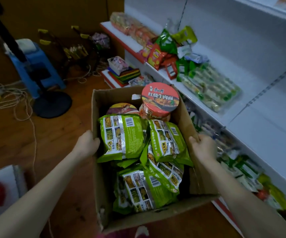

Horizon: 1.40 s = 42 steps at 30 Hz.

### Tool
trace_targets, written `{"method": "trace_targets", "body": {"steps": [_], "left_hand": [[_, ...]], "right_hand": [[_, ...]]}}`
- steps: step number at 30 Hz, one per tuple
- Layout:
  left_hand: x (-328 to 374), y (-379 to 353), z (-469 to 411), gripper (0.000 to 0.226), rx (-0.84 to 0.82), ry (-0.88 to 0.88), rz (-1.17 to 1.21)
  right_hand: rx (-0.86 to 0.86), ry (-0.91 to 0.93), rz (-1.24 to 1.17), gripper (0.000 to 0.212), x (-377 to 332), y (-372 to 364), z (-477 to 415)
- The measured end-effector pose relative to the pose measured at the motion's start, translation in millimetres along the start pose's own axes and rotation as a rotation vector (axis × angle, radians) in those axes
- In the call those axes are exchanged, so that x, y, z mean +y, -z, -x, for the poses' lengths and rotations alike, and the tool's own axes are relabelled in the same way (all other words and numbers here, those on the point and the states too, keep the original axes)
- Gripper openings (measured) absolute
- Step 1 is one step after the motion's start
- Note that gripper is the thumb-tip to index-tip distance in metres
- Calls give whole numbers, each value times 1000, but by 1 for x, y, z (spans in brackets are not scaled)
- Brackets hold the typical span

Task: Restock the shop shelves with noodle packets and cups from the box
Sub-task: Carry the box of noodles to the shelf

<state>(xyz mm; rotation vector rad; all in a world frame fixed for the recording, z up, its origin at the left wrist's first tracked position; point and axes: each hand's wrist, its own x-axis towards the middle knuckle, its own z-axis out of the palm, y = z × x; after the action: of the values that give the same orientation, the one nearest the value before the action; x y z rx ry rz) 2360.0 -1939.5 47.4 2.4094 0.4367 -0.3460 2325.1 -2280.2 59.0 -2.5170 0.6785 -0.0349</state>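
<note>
Dim light is falling on a brown wood-look floor (56, 134); a blue plastic stool (36, 66) and a black fan base (53, 104) are sitting by tangled cord (18, 100).

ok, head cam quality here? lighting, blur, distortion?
Head view: dim, bluish light, darkest at top left behind the blue stool. Wide-angle bending curves the white shelves at right. Centre is sharp enough to read the red noodle cup lid and the green noodle packets; edges smear. Slight glare on the packet foil.
</note>
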Motion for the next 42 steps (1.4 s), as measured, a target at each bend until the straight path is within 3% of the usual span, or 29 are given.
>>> {"method": "trace_targets", "body": {"steps": [16, 23, 29, 35, 42], "left_hand": [[0, 122, -308, 17, 56, 129, 35], [-4, 149, -450, 27, 98, 281, 69], [-23, 170, -574, 14, 85, 328, 92], [-51, 165, -701, 8, 67, 356, 122], [-99, 107, -824, 7, 78, 377, 143]], "right_hand": [[-175, 116, -47, 25, -246, -174, -250], [-282, 163, -29, 29, -360, -256, -372], [-306, 143, 12, 25, -455, -330, -457], [-288, 149, 55, 24, -514, -427, -538], [-289, 136, 22, 27, -530, -554, -618]]}}
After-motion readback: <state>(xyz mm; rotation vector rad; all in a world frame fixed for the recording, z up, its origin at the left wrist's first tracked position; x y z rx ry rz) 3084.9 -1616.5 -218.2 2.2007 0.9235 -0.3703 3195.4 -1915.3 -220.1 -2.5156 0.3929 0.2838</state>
